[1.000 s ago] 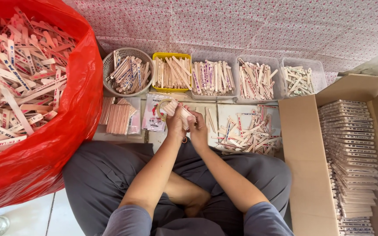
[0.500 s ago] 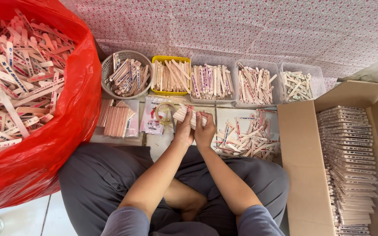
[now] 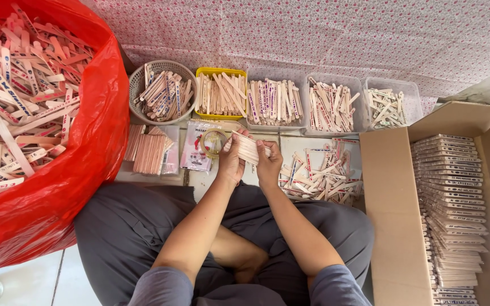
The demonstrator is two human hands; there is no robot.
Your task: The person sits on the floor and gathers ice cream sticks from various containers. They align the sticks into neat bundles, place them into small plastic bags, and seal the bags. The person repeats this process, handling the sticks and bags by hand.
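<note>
Crowded floor: hands [image 3: 250,161] (hemmed) grip sticks [image 3: 249,148].

Bundle of flat pale wooden sticks [image 3: 249,148], stacked face to face, tilted, held above floor; tape roll [image 3: 215,141] just beside, upright.

Five tubs of sticks stand in a row: one round basket [image 3: 168,90], one yellow tub [image 3: 220,93], three clear tubs [image 3: 332,105]. One red bag [image 3: 58,170]. One cardboard box [image 3: 404,187]. Two hands [image 3: 231,161].
</note>
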